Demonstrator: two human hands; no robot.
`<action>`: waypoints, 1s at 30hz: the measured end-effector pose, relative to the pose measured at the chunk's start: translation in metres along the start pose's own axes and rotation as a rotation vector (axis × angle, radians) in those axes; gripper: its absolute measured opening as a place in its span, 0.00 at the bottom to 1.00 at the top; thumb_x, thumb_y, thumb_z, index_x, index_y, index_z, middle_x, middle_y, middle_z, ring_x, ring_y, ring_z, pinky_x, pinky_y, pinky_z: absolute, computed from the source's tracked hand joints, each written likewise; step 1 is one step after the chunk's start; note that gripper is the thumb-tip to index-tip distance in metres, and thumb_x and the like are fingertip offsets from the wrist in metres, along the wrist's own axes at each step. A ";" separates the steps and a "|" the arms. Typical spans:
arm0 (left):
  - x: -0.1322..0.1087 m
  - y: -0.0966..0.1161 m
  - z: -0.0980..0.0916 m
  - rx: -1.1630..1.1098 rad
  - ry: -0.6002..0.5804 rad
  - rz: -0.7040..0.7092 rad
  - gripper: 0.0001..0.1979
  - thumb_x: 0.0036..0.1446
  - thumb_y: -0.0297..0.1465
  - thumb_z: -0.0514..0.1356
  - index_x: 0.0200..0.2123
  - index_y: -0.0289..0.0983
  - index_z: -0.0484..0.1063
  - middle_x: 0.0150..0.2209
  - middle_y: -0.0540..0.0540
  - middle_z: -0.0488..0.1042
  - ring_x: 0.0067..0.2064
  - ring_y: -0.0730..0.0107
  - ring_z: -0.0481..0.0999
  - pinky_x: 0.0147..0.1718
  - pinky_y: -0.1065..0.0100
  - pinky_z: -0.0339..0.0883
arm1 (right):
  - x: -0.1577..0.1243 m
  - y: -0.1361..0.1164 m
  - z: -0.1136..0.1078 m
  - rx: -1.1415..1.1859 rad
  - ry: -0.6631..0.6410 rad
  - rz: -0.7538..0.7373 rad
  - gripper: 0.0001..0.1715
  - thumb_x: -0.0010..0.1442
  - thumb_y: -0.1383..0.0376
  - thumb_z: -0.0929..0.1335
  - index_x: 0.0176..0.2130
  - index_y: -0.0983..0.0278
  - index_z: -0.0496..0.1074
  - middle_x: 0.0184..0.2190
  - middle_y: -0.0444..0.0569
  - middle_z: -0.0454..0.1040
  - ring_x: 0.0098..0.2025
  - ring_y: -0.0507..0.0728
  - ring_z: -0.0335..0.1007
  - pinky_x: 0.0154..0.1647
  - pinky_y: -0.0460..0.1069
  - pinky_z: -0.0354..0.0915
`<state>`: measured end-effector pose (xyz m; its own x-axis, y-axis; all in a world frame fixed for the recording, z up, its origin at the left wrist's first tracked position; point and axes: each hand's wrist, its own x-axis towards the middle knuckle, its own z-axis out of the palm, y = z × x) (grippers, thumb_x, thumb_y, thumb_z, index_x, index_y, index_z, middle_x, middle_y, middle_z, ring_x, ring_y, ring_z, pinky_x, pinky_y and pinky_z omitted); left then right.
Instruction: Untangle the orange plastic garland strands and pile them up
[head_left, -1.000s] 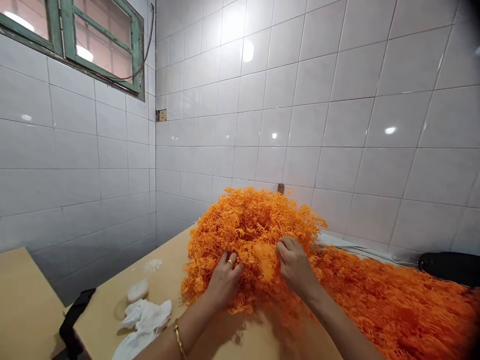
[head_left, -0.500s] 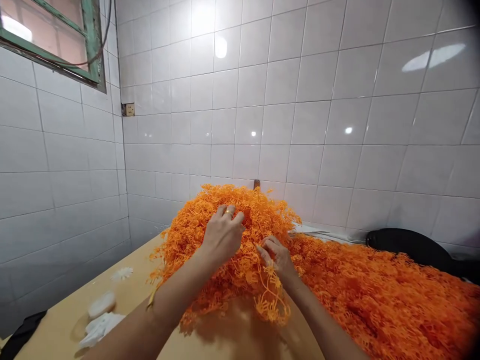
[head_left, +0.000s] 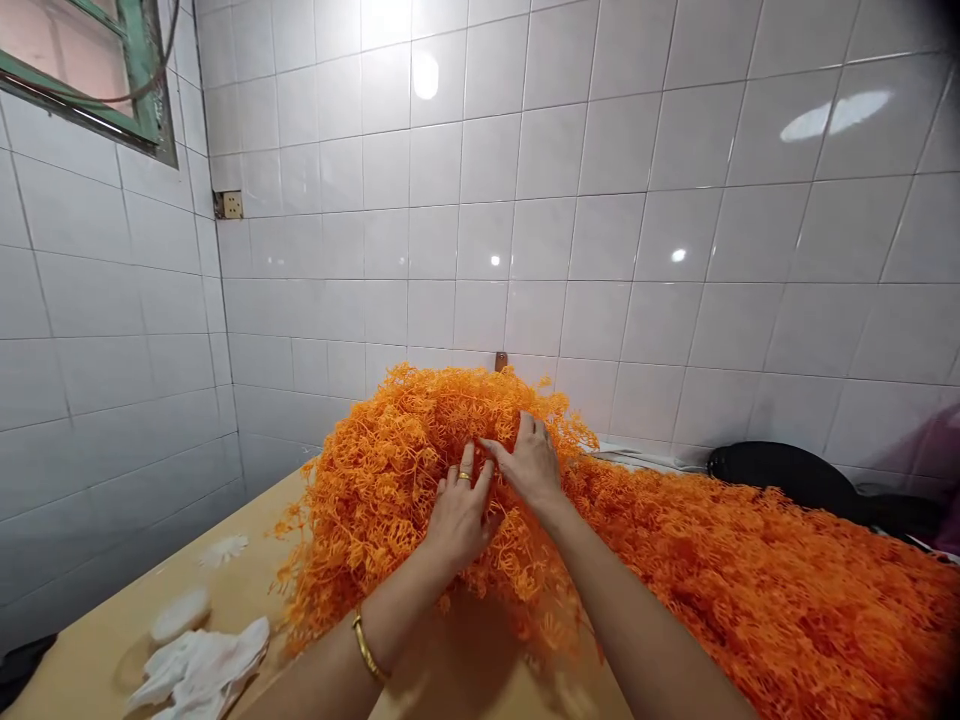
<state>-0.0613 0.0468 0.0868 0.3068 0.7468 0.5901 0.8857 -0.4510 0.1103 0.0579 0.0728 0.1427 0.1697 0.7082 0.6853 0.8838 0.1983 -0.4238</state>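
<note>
A tall, rounded mound of stringy orange artificial foliage (head_left: pixel 375 470) stands on the yellow tabletop (head_left: pixel 442 670). My left hand (head_left: pixel 459 515), with a ring and a gold bracelet, presses against its front, fingers stretched out and apart. Just right of it and slightly higher, my right hand (head_left: pixel 534 465) reaches into the same foliage with thumb and fingers spread. Some of its fingertips are sunk among the strands, and I see nothing clearly gripped in either hand.
A wide, lower heap of darker orange foliage (head_left: pixel 757 580) covers the table's right side. A black round object (head_left: pixel 780 472) lies behind it. At left are a white cloth (head_left: pixel 206 665), a pale oval object (head_left: pixel 180 613) and a small white flower-like piece (head_left: pixel 223 550). Tiled walls (head_left: pixel 427 310) rise behind.
My left hand has moved down from the upper mound to its front. My right hand has risen higher into the foliage. The loose sprig that hung below it has swung back, and the view has shifted slightly.
</note>
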 end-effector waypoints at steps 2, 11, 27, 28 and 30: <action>-0.003 -0.003 -0.005 -0.065 0.055 0.045 0.25 0.51 0.30 0.49 0.54 0.38 0.53 0.59 0.36 0.46 0.53 0.53 0.57 0.46 0.52 0.56 | 0.004 0.005 0.007 -0.060 -0.027 0.007 0.23 0.55 0.59 0.60 0.48 0.68 0.59 0.41 0.57 0.66 0.41 0.60 0.63 0.38 0.50 0.58; 0.056 -0.015 -0.049 0.253 0.122 0.066 0.32 0.48 0.24 0.50 0.56 0.49 0.48 0.60 0.46 0.45 0.60 0.52 0.39 0.49 0.47 0.45 | -0.035 0.028 -0.006 -0.244 0.102 -0.304 0.18 0.52 0.73 0.58 0.43 0.69 0.65 0.36 0.54 0.70 0.38 0.59 0.61 0.37 0.50 0.51; 0.094 -0.048 -0.035 0.340 0.115 -0.176 0.30 0.47 0.21 0.48 0.54 0.42 0.48 0.52 0.39 0.57 0.51 0.56 0.55 0.41 0.56 0.56 | -0.036 0.035 -0.051 -0.517 -0.168 -0.327 0.08 0.52 0.74 0.58 0.28 0.66 0.63 0.21 0.50 0.70 0.25 0.56 0.64 0.30 0.49 0.45; 0.093 -0.049 -0.035 0.343 0.107 -0.177 0.29 0.47 0.21 0.49 0.54 0.43 0.48 0.52 0.39 0.57 0.51 0.56 0.55 0.40 0.56 0.56 | -0.036 0.038 -0.051 -0.531 -0.189 -0.314 0.08 0.52 0.74 0.58 0.28 0.66 0.63 0.21 0.50 0.70 0.25 0.56 0.65 0.30 0.49 0.45; 0.092 -0.050 -0.036 0.349 0.100 -0.179 0.29 0.47 0.22 0.49 0.54 0.43 0.49 0.53 0.39 0.56 0.52 0.56 0.55 0.40 0.56 0.56 | -0.039 0.043 -0.053 -0.550 -0.219 -0.290 0.09 0.52 0.74 0.57 0.27 0.66 0.63 0.21 0.51 0.70 0.24 0.56 0.65 0.28 0.49 0.45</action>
<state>-0.0904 0.1203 0.1644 0.1173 0.7393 0.6631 0.9924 -0.1123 -0.0503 0.1123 0.0175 0.1288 -0.1502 0.8112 0.5652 0.9841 0.0678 0.1643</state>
